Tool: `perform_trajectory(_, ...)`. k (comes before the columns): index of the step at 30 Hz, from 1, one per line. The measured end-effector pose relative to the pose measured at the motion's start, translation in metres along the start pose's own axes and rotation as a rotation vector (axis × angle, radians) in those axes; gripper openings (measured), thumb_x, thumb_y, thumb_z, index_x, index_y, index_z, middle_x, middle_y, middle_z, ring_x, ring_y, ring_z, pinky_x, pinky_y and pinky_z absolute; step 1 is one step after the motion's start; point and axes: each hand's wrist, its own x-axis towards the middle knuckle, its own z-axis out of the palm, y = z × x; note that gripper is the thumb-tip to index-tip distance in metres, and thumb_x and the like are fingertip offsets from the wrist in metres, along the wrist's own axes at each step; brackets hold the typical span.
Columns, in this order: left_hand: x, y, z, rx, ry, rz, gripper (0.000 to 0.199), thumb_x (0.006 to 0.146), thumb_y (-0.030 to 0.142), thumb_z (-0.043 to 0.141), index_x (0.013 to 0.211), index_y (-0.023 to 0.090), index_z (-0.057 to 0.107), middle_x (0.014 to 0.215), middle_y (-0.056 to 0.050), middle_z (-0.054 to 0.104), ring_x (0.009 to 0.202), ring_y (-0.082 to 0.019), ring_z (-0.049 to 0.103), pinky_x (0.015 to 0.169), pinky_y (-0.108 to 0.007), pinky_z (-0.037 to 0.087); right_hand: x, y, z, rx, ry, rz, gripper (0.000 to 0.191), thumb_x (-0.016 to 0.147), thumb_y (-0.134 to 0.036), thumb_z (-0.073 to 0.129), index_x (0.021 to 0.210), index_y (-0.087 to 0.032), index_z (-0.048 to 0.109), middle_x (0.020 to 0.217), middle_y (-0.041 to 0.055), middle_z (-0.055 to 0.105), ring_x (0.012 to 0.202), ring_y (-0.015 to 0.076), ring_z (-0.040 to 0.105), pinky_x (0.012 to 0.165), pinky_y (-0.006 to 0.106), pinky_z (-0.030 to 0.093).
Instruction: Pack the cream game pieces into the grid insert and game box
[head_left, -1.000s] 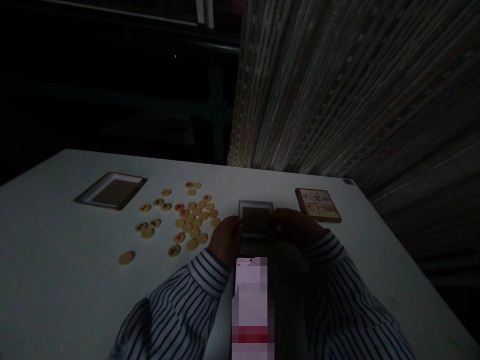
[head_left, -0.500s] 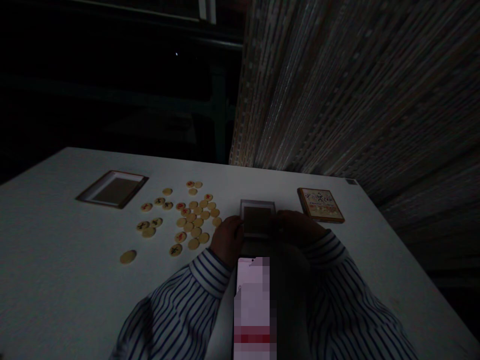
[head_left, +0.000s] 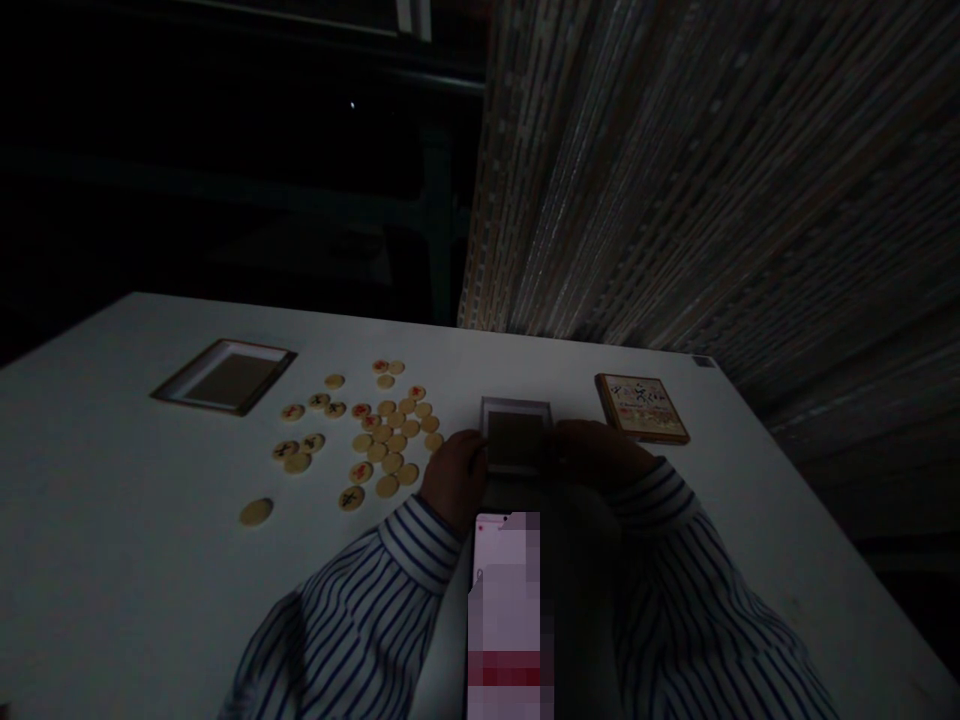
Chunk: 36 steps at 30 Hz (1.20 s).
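Note:
A small open box (head_left: 516, 440) with a pale rim and a dark inside lies on the table between my hands. My left hand (head_left: 455, 478) is closed on its left side, fingers bent. At the opposite side my right hand (head_left: 600, 452), dim in shadow, grips the box's right edge. Round wooden pieces (head_left: 393, 463), some with red or black characters, are scattered left of my left hand. One larger-looking piece (head_left: 256, 512) lies apart, nearer to me.
A second open tray (head_left: 234, 380) is at the table's (head_left: 150, 560) far left. A flat box with printed characters (head_left: 645, 408) lies at the right. A lit phone (head_left: 504, 600) is between my forearms. Behind the table hangs a strand curtain (head_left: 637, 170).

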Motion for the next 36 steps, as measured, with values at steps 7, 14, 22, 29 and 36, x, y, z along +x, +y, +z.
perform_trajectory(7,-0.0006,-0.0004,-0.0002,0.011,0.008,0.011,0.024,0.077,0.015,0.046,0.091,0.017,0.065,0.099,-0.007,0.066,0.089,-0.018,0.061,0.082,-0.034,0.051,-0.0014,-0.0043,-0.0047,-0.005,-0.017,0.019,0.024,0.078,-0.025,0.048,0.092,-0.018,0.066,0.089,0.0085,0.067,0.079,0.0197,0.062,0.063,0.027,0.043)
perform_trajectory(14,-0.0006,-0.0004,0.0006,0.025,-0.001,0.006,0.023,0.078,0.016,0.047,0.091,0.017,0.066,0.099,-0.007,0.065,0.09,-0.018,0.061,0.083,-0.034,0.05,0.0009,0.0015,0.0026,0.007,-0.012,0.005,0.022,0.078,-0.026,0.05,0.089,-0.018,0.067,0.089,0.0096,0.067,0.079,0.0201,0.062,0.063,0.027,0.043)
perform_trajectory(22,-0.0002,0.0009,0.0,0.019,-0.044,-0.038,0.024,0.078,0.016,0.047,0.094,0.014,0.066,0.101,-0.009,0.064,0.092,-0.02,0.06,0.084,-0.034,0.049,0.0002,0.0028,0.0036,0.019,-0.018,-0.042,0.023,0.078,-0.023,0.047,0.09,-0.018,0.067,0.09,0.0086,0.066,0.08,0.0192,0.062,0.065,0.026,0.042)
perform_trajectory(29,-0.0008,0.001,-0.0006,0.012,-0.011,-0.016,0.023,0.078,0.015,0.047,0.09,0.016,0.066,0.097,-0.008,0.065,0.088,-0.019,0.061,0.082,-0.033,0.05,0.0006,0.0021,0.0031,0.04,-0.036,-0.019,0.022,0.076,-0.023,0.049,0.087,-0.019,0.067,0.088,0.0078,0.067,0.078,0.0186,0.062,0.061,0.026,0.041)
perform_trajectory(36,0.0002,0.0045,-0.003,0.044,-0.056,-0.043,0.023,0.079,0.017,0.046,0.092,0.015,0.066,0.101,-0.007,0.065,0.092,-0.018,0.06,0.084,-0.031,0.049,-0.0005,-0.0008,0.0011,0.025,-0.061,0.019,0.025,0.076,-0.023,0.047,0.09,-0.018,0.067,0.089,0.0086,0.067,0.08,0.0195,0.062,0.064,0.027,0.042)
